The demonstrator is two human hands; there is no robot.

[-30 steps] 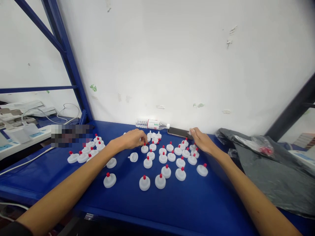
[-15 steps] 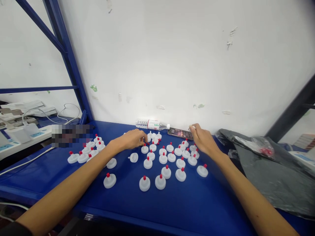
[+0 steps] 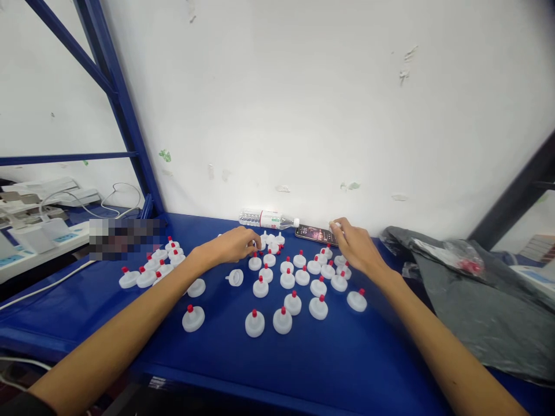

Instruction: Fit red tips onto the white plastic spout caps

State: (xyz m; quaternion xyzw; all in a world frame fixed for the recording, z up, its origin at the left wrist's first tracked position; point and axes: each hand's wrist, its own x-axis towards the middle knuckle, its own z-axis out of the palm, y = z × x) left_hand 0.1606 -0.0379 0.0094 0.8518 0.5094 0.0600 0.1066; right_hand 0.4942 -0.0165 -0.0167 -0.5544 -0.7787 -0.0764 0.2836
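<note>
Right hand (image 3: 358,245) edges left, its fingertips now by the lit phone's right end

White pieces with red tips (image 3: 254,323) stand upright, spread across the near and middle blue table (image 3: 225,358), with another cluster on the left. Beyond the nearest ones, a tipless white piece (image 3: 235,278) lies on its side. Farther back, the left hand (image 3: 234,245) bends its fingers beside a tight group; whether it grips one, I cannot tell. The right fingers are drawn together, something small and pale at their tips, hold unclear. Farthest lie the phone (image 3: 316,233) and a clear bottle (image 3: 269,219).
</note>
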